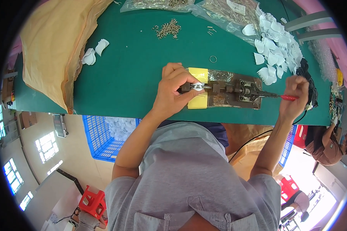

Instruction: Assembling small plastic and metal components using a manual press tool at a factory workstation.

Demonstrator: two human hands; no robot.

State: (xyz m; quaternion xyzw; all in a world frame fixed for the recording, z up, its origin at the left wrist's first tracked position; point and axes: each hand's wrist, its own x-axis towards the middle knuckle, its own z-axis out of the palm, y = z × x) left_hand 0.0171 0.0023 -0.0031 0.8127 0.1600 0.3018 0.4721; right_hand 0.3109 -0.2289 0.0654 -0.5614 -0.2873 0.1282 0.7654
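Note:
My left hand pinches a small white plastic piece between thumb and forefinger, at the jaws of a toggle clamp press. The press is mounted on a brown, tape-wrapped base, with a yellow sheet under the held piece. At the other end, my right hand is closed around the red grip of the clamp's lever, which points right. The fingers of my left hand partly hide the jaws and the white piece.
White scalloped plastic pieces are heaped at the back right; two more lie left. Small metal parts, a ring and pins rest behind the press. A brown paper sack covers the left; blue crates stand below the table's edge.

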